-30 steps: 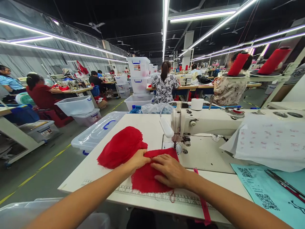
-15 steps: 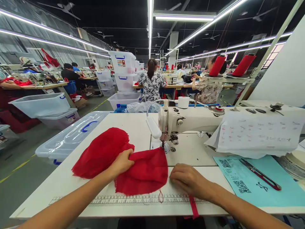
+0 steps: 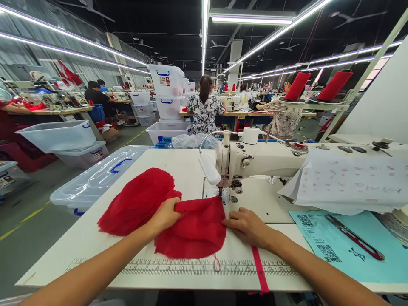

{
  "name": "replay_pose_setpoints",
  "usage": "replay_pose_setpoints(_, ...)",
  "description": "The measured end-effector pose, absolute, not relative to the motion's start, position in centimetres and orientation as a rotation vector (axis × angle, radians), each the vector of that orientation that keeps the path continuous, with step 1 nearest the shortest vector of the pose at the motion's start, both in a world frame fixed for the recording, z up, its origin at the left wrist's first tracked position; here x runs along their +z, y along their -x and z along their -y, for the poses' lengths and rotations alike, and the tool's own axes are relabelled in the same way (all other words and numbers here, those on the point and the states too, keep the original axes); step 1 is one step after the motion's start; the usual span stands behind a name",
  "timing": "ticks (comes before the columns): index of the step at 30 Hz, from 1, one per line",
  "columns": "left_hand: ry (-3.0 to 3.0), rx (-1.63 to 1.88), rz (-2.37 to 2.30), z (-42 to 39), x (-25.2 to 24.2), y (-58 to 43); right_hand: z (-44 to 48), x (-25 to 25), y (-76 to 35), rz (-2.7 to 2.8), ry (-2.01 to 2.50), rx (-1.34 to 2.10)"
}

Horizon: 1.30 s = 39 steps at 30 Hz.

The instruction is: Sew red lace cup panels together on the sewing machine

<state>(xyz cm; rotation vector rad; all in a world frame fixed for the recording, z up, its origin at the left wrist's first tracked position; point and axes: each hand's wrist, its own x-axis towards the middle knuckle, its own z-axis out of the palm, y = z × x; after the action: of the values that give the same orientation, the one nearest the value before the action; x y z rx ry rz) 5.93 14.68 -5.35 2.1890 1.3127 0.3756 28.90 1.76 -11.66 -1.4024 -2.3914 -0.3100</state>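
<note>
Fabric pile [image 3: 137, 202] left of sewing machine [image 3: 264, 157]

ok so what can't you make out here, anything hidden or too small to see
All in the head view:
- Left hand: its lower fingers are hidden by the hand itself and the front red cloth.
- Red strip: its upper end is hidden by the right hand and wrist.
- White sheet: marks too small and blurred to read.
- Pale ridged object: cut off by the right edge.
</note>
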Motion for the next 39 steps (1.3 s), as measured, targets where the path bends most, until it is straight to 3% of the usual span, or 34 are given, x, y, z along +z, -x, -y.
replay_pose_setpoints(11,-2.218,0.371,-1.309,-14.7,-5.2,-6.0,-1.2,-10.8,-30.0,2.270,1.466,-0.128)
replay_pose_setpoints(39,-2.347,0.442,-1.278,-15.1,-4.6,-6.0,-2.3,-11.7,-28.7,2.224,1.295,-0.410)
